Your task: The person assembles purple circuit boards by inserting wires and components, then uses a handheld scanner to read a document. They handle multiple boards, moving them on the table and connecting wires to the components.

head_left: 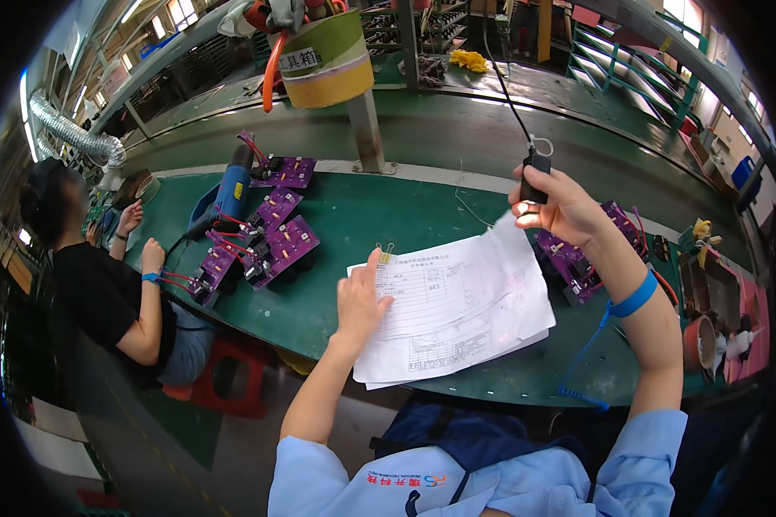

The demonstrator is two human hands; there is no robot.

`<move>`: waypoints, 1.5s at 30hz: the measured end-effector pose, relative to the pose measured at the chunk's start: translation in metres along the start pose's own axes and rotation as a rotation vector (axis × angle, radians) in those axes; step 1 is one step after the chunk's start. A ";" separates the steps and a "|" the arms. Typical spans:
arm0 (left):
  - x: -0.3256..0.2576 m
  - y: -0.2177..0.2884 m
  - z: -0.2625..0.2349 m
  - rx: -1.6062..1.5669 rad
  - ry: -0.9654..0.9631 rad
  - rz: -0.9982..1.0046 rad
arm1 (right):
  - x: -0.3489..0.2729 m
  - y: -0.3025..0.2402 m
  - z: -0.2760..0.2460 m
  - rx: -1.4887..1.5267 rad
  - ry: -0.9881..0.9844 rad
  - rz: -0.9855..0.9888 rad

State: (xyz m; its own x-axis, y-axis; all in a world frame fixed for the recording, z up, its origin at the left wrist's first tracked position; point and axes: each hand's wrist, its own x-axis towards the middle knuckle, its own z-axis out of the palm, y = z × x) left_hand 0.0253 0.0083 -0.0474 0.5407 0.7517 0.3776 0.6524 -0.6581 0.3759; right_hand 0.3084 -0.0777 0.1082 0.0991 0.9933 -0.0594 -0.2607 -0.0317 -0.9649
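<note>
My left hand [359, 302] rests on the upper left of a stack of printed paper sheets [466, 302], its index finger stretched toward a yellowish binder clip [385, 257] at the top edge. The thumb stands apart, and this hand grips nothing. Raised beyond the papers' right corner, my right hand [569, 207] is closed on a small black box [535, 178] that hangs from a black cable. A blue wrist strap [634, 295] with a coiled cord circles my right forearm. Purple circuit boards [569, 263] lie right of the papers, partly hidden behind that arm.
More purple circuit boards [284, 246] with red wires lie left on the green table [388, 211], beside a blue heat gun [233, 185]. A co-worker [116, 293] sits at the left. A green-yellow tool bucket [328, 65] hangs above. A pink-lined bin [746, 332] stands at the right.
</note>
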 end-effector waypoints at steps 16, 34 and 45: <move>-0.006 0.022 -0.011 -1.456 -0.100 -0.517 | -0.008 0.004 0.005 -0.246 -0.032 0.106; 0.012 0.067 -0.001 -1.475 0.023 -0.346 | -0.001 0.040 0.057 -0.104 -0.043 -0.392; 0.004 0.058 0.000 -1.525 -0.090 -0.401 | 0.004 0.039 0.039 -0.216 0.102 -0.477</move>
State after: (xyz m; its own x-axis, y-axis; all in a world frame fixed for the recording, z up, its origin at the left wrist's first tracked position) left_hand 0.0660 -0.0267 -0.0241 0.5361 0.8439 0.0196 -0.3409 0.1952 0.9196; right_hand 0.2610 -0.0708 0.0802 0.2536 0.8874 0.3850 0.0389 0.3883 -0.9207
